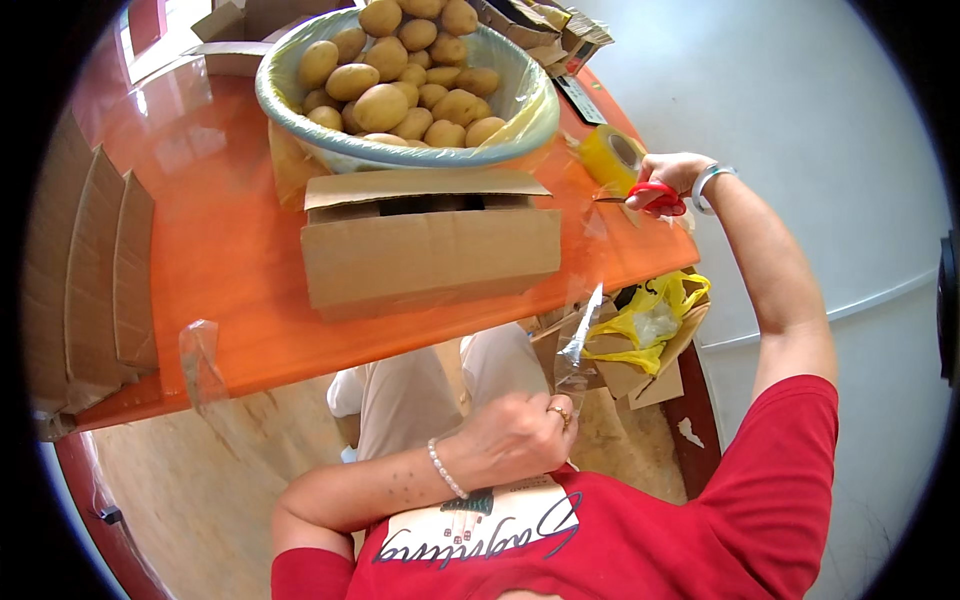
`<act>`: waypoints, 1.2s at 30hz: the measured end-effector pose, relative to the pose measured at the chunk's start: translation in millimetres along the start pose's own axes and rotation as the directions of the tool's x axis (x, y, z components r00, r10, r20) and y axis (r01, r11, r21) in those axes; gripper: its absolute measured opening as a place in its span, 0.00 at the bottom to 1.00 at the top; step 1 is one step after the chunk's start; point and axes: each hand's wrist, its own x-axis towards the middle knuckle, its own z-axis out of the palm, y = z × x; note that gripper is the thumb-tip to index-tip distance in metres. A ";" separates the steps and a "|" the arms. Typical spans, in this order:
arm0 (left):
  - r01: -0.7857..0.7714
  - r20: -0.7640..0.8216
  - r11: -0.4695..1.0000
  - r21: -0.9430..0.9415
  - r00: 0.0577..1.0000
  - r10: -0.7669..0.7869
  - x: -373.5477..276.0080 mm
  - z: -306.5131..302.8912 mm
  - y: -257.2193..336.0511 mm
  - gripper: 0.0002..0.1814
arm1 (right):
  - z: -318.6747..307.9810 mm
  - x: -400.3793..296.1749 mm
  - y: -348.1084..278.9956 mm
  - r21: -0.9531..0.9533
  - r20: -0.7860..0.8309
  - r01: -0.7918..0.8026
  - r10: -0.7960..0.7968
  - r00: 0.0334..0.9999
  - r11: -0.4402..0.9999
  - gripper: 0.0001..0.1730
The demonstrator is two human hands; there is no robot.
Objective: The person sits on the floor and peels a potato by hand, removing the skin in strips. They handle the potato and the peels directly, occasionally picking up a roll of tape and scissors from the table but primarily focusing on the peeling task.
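My right hand [670, 184] grips red-handled scissors [660, 196], their blades pointing left beside a roll of clear packing tape [616, 159]. A strip of clear tape [586, 322] runs down from near the scissors, over the table edge, to my left hand [529, 431], which holds its lower end in front of my body. Between the arms and the potatoes lies a cardboard box [433, 251] with its top flaps not quite closed. Behind it stands a large basin [405, 156] lined with thin plastic and heaped with potatoes [381, 107].
Flattened cardboard boxes [90, 277] stand at the left of the orange table [225, 277]. Another clear tape strip [201, 364] hangs from its front edge. Below at the right, a box holds a yellow plastic bag [649, 330]. Cardboard pieces [525, 30] and a black device lie behind the tape roll.
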 end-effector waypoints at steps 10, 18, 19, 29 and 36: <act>-0.143 0.037 0.962 -0.231 0.987 0.156 4.5 0.0 1.8 0.09 | 65.2 -17.4 20.5 -0.430 -0.039 0.173 -0.209 0.977 0.886 0.12; -0.141 0.101 0.950 -0.280 0.979 0.175 15.9 9.0 2.4 0.08 | 78.2 6.9 41.3 -0.800 -0.228 0.019 -0.334 0.914 0.599 0.31; -0.144 0.109 0.950 -0.278 0.978 0.180 17.5 11.3 0.9 0.08 | 76.7 2.5 33.9 -0.757 -0.233 0.017 -0.294 0.927 0.653 0.34; -0.073 0.169 0.957 -0.280 0.978 0.124 20.6 16.7 -3.5 0.07 | 58.4 22.0 52.8 -0.690 -0.402 0.195 -0.592 0.698 0.697 0.20; -0.082 0.169 0.971 -0.223 0.978 0.122 14.4 22.0 -7.5 0.10 | 53.0 34.4 69.4 -0.435 -0.544 0.397 -0.587 0.599 0.808 0.22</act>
